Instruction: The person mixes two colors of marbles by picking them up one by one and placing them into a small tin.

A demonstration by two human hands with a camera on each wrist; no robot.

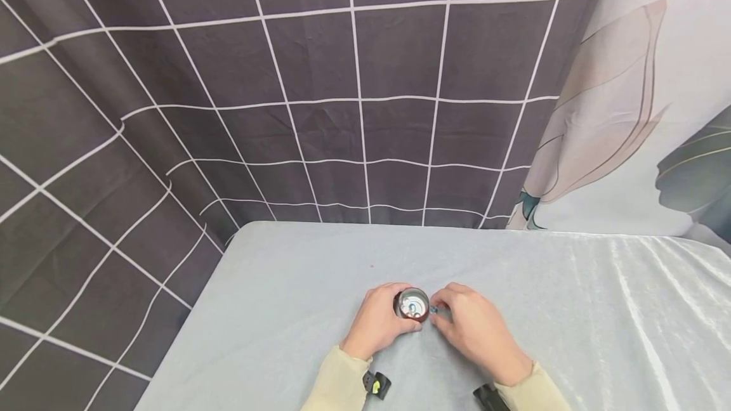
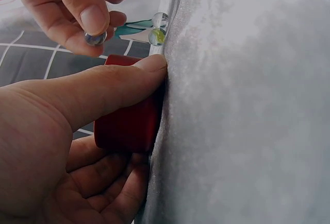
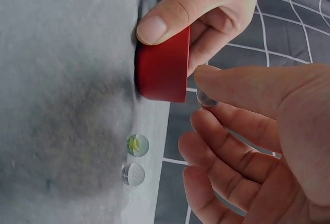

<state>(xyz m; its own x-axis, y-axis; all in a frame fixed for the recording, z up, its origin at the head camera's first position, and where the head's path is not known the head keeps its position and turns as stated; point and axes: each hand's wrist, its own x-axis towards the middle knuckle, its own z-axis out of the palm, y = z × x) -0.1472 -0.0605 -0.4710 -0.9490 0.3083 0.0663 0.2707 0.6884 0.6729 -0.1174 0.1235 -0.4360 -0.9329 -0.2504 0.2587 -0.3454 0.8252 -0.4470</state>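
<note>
Right wrist view: one red cup [image 3: 164,77], on the bench [image 3: 67,54], gripped by the left hand [image 3: 216,15], which covers part of it. One marble [image 3: 205,99], half-hidden, pinched in the right hand [image 3: 296,152] beside the rim; contents [image 1: 412,309] too small for me to count.

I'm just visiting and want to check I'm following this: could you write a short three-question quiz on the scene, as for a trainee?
1. Which hand grips the red container?
2. True or false: every marble in view is inside the container.
3. Fill in the blank: the right hand pinches a ____.

Key:
1. The left hand.
2. False; a yellow-swirled marble rests on the cloth.
3. Glass marble.
</note>
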